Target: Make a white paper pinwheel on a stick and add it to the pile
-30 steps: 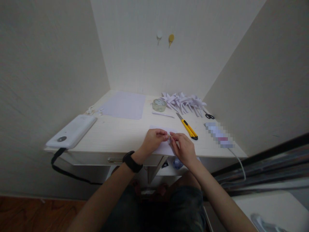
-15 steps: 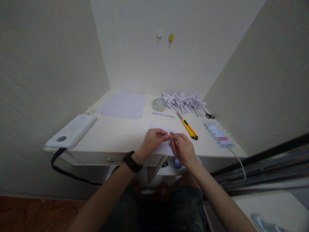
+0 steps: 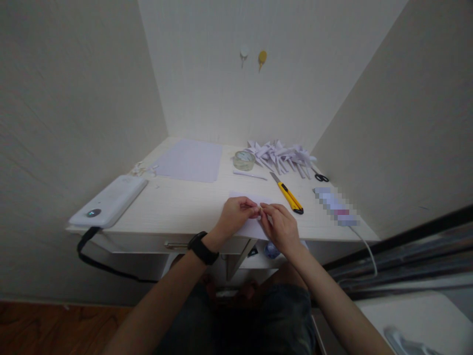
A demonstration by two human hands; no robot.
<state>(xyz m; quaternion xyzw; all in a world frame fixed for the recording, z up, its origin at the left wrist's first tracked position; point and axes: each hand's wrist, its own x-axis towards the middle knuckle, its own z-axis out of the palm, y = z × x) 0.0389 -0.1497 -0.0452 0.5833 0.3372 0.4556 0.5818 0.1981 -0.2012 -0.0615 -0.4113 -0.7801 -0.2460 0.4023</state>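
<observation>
Both of my hands meet fingertip to fingertip over a sheet of white paper [image 3: 252, 230] at the desk's front edge. My left hand [image 3: 238, 212], with a black band on the wrist, is pinched closed. Facing it, my right hand [image 3: 281, 224] is pinched closed too. Something small and pale shows between the fingertips, too tiny to name. To the right of my right hand lies a yellow utility knife [image 3: 289, 195] with its blade out. A thin white paper stick [image 3: 250, 175] and a roll of clear tape [image 3: 244, 160] lie beyond the hands.
Folded white paper pieces [image 3: 281, 157] are heaped at the back right, beside black-handled scissors [image 3: 321, 177]. Paper sheets [image 3: 190, 160] lie at the back left, near small pale scraps [image 3: 140, 169]. A white device [image 3: 111, 199] with a black strap occupies the left edge; a blurred-out object [image 3: 336, 207] trails a cable.
My hands stay in nearly the same place, with only a slight shift at the fingertips. A small display on the white device has lit up.
</observation>
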